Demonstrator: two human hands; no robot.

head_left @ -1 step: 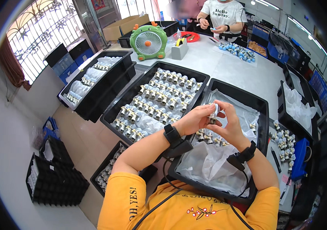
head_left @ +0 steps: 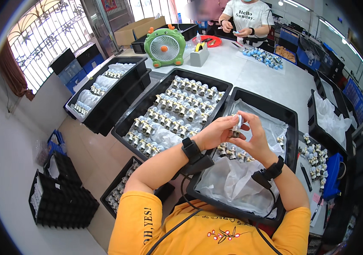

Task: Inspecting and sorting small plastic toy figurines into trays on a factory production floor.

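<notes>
A small figurine (head_left: 236,128) with a pale top and dark base is held upright between both of my hands. My left hand (head_left: 216,131) grips it from one side with closed fingers. The fingertips of my right hand (head_left: 256,138) pinch it from the other side. Both hands are over a black tray (head_left: 292,127) lined with white sheeting (head_left: 224,180). Several similar figurines (head_left: 232,154) stand in a row in that tray, partly covered by my hands. Left of it, another black tray (head_left: 120,131) holds many rows of blue-topped figurines (head_left: 177,106).
Loose figurines (head_left: 315,157) lie right of the tray, by a blue holder (head_left: 333,176) and a black pen (head_left: 306,177). Farther back are a green fan (head_left: 164,47), a tape dispenser (head_left: 199,56) and blue pieces (head_left: 263,57). A co-worker (head_left: 247,21) stands across the table.
</notes>
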